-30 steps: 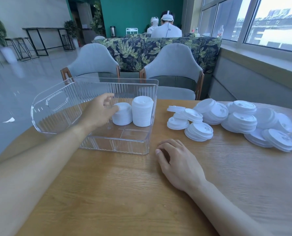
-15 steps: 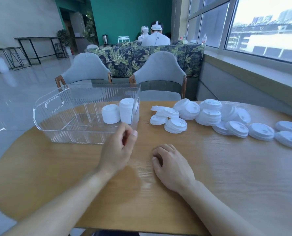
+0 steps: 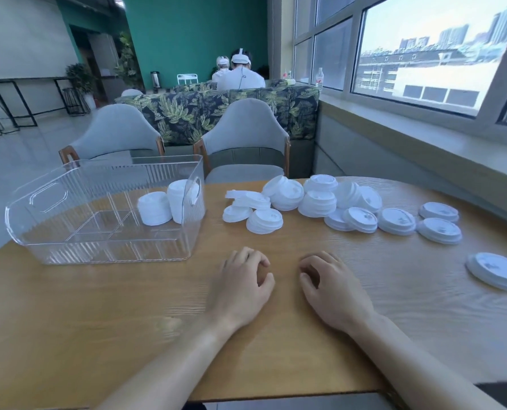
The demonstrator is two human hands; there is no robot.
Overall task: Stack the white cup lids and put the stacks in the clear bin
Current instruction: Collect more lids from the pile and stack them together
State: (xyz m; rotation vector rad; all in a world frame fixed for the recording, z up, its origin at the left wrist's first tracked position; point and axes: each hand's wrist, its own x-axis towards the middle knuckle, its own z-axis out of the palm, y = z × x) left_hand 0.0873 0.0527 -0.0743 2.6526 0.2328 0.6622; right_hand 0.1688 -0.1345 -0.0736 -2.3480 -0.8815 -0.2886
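The clear ribbed bin [image 3: 54, 202] stands on the wooden table at the left. Two stacks of white lids, a shorter one [image 3: 154, 209] and a taller one [image 3: 177, 199], sit side by side at its far right end. Loose white cup lids and short stacks [image 3: 317, 199] lie spread across the table's far middle and right. My left hand [image 3: 240, 288] and my right hand [image 3: 335, 291] rest side by side on the table near me. Their fingers are loosely curled, with nothing in them. Both hands are in front of the bin and the lids, touching neither.
A separate small stack of lids [image 3: 496, 270] lies near the right edge of the table [image 3: 98, 306]. Two grey chairs [image 3: 243, 134] stand behind the table's far side. People sit beyond a leaf-print sofa at the back. Windows run along the right.
My left hand let go of the shorter stack inside the bin, drew back out, and now rests on the table beside my right hand. The view has shifted right.
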